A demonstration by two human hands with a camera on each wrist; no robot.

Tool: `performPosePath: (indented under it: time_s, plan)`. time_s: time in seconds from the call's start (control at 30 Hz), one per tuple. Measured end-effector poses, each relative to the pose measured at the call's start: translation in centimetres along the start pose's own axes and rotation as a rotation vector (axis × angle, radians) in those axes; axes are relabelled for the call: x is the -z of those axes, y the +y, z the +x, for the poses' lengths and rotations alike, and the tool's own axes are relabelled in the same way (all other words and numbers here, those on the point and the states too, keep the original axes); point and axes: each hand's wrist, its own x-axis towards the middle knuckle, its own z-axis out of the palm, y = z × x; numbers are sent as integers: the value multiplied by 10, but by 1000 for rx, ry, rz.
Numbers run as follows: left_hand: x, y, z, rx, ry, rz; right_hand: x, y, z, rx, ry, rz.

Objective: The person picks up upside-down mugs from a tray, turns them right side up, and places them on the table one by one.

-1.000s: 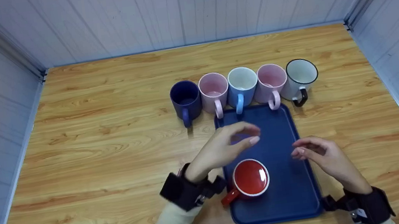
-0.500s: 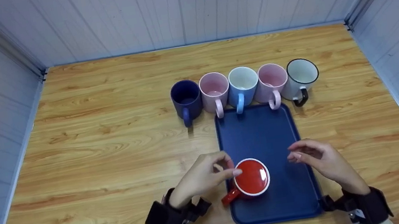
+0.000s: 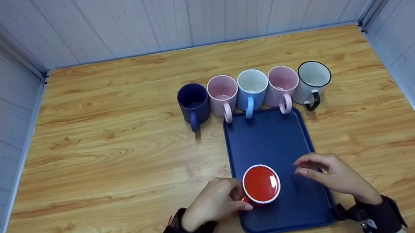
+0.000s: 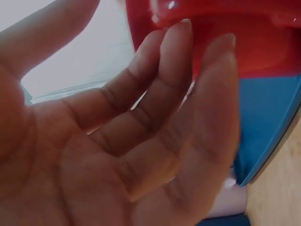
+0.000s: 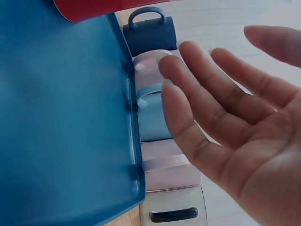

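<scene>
A red mug (image 3: 261,184) stands on the lower left part of a dark blue tray (image 3: 267,140), its glossy red, white-ringed face turned up. My left hand (image 3: 213,199) is at the mug's handle side, largely covering the handle in the head view. In the left wrist view, its bent fingers reach to the red mug (image 4: 263,42) while the thumb stands well apart from them. My right hand (image 3: 335,175) hovers over the tray's right edge with loosely bent fingers, holding nothing. A gap separates it from the mug.
Along the tray's far end runs a row of upright mugs: dark blue (image 3: 194,104), pink (image 3: 223,96), light blue (image 3: 252,90), another pink (image 3: 282,85) and white with a black rim (image 3: 313,81). Their handles face me. Pale panel walls (image 3: 184,10) enclose the wooden table (image 3: 117,165).
My left hand has come down and left from above the tray to the red mug's handle. My right hand has shifted slightly left and nearer to me. The mugs stay put.
</scene>
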Motion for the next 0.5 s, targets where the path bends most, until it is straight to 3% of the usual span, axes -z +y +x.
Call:
performPosePath:
  time_s: [0.17, 0.5]
  plan:
    - [-6, -2, 0, 5, 13, -3, 0, 0, 0, 5, -11, -38]
    - [-18, 0, -2, 97, 81, -27, 0, -5, 2, -23, -13, -110]
